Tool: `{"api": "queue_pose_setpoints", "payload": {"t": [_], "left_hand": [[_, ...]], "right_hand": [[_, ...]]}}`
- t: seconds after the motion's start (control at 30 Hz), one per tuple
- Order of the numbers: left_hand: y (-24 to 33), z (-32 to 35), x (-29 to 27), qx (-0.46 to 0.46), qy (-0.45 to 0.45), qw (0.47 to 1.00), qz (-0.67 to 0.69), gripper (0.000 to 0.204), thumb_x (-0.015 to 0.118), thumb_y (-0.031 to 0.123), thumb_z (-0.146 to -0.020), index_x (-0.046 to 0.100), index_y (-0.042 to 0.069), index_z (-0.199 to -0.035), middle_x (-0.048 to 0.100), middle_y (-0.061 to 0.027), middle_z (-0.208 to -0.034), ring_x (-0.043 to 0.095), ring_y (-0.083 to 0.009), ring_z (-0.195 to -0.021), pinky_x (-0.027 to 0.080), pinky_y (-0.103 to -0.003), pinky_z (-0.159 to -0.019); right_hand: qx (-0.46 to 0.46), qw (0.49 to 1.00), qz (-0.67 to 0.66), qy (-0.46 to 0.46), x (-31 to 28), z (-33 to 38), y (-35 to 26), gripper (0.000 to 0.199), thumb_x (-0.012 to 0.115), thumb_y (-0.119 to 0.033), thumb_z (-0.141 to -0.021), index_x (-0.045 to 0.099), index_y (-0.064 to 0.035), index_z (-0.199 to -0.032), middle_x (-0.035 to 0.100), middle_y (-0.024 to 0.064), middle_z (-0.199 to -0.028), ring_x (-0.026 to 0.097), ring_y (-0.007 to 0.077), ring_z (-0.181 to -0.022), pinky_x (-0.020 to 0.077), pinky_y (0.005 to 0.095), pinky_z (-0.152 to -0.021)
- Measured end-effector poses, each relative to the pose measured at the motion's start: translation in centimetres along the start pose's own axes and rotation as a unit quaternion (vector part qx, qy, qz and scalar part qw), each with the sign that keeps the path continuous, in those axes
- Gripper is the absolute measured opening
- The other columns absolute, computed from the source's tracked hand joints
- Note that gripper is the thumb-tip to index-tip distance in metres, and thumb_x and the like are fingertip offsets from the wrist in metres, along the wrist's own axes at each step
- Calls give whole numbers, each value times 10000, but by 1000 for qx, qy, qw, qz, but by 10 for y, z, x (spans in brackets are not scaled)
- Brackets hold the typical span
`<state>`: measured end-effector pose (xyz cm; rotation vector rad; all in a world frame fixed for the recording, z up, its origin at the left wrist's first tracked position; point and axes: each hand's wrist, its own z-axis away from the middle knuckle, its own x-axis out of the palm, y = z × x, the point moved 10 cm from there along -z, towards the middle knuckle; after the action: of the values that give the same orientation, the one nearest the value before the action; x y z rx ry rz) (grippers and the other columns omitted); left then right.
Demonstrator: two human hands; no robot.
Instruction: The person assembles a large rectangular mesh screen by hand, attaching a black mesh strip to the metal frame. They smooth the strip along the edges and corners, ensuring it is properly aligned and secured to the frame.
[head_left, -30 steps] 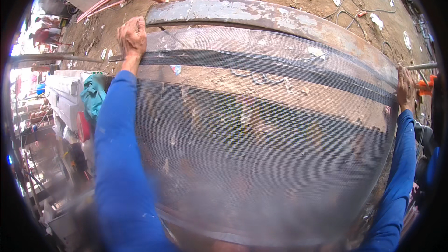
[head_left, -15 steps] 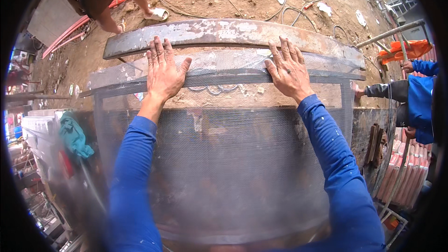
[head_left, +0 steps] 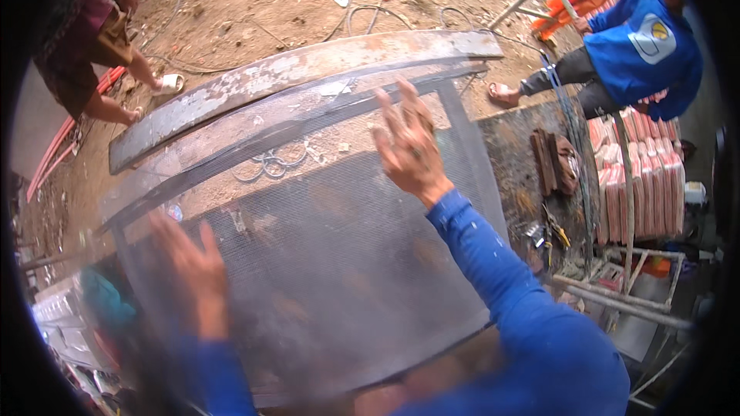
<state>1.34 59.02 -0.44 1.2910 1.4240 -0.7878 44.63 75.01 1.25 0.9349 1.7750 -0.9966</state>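
A grey mesh screen [head_left: 347,270] with a darker framed border spreads in front of me over a dark work surface [head_left: 532,135]. Its loose far edge runs up to a long, worn metal beam [head_left: 254,77]. My right hand [head_left: 414,142] is over the upper right of the mesh, fingers spread and nothing in them. Lower down at the left side is my left hand [head_left: 199,270], smeared by motion, its fingers stretched out and holding nothing. Whether either palm touches the mesh I cannot tell.
Pliers [head_left: 556,229] and brown strips [head_left: 549,162] lie on the surface's right side. A person in blue [head_left: 640,46] stands beyond, near stacked pink-and-white bundles [head_left: 636,177]. Another person [head_left: 96,46] is at far left. Cables [head_left: 370,15] cross the dirt ground. A teal cloth [head_left: 106,296] hangs left.
My view has turned, so the beam and screen now slant. My left hand has left the far edge and come nearer me. The right hand has also come off the beam's edge.
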Motion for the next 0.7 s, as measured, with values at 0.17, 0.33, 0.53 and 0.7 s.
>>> {"api": "queue_pose_setpoints", "payload": {"t": [0.17,0.33,0.53,0.7], "left_hand": [[50,229,-64,-62,-194,979,-17,1016,538,499,-1191,23,-115,-1815,-23,-402,-1888,-10,-537,-1776,33,-632,-1441],[105,400,-79,-59,-359,932,3,1065,497,557,-1194,-37,-138,-1799,-73,-413,-1881,-76,-553,-1768,-23,-627,-1435],[113,470,-51,11,-321,947,-10,1069,454,599,-1204,-27,-154,-1791,-34,-450,-1863,-46,-573,-1764,19,-624,-1439],[175,466,-92,120,-263,955,63,1128,619,567,-1159,23,-147,-1798,23,-449,-1864,-10,-571,-1766,62,-628,-1439]], "right_hand": [[223,969,41,-101,-85,232,56,756,604,-313,-1169,334,-44,-1822,147,334,-1904,175,507,-1768,216,622,-1417],[297,922,27,-245,-159,455,14,781,610,-280,-1155,303,-14,-1822,179,341,-1891,225,539,-1740,254,637,-1400],[270,933,-20,-238,-240,589,-24,797,637,-211,-1121,298,5,-1810,254,327,-1868,283,529,-1717,298,585,-1403],[413,875,5,-254,-315,705,-19,871,663,-195,-1073,260,-19,-1825,237,357,-1860,334,566,-1671,336,571,-1389]]}}
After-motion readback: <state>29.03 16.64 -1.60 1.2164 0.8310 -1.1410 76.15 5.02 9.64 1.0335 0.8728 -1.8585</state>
